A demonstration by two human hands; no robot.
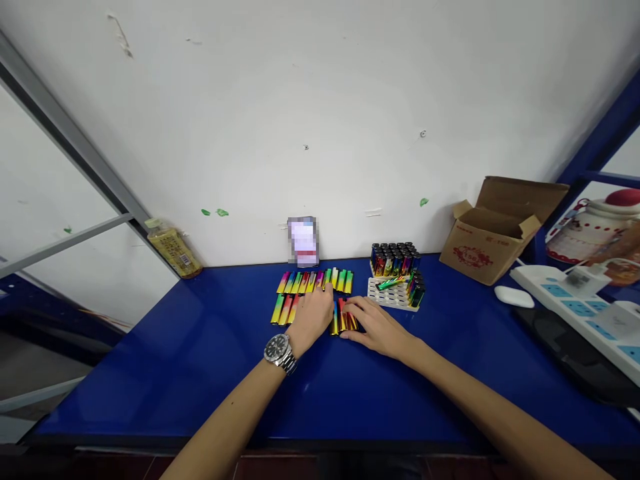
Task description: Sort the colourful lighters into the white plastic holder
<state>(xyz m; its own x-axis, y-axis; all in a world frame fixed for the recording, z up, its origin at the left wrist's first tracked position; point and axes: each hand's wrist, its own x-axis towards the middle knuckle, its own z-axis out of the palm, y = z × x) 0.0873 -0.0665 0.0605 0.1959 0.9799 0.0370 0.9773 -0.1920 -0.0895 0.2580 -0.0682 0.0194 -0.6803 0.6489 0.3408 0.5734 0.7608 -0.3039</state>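
Two loosely open hands, left [310, 319], right [376, 327], touching lighters [315, 282]

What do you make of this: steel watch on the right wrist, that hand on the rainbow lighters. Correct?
Not quite: the steel wristwatch is on the left wrist, not the right, as the head view shows. That left hand is on the rainbow lighters, as you said.

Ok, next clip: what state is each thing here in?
Left hand: resting on lying lighters.
Right hand: cupped over lying lighters.
Upper lighter row: lying side by side.
Rack lighters: standing upright, tightly packed.
White rack: mostly unfilled, one lighter lying across.
Cardboard box: open, flaps up.
Bottle: tilted at the table corner.
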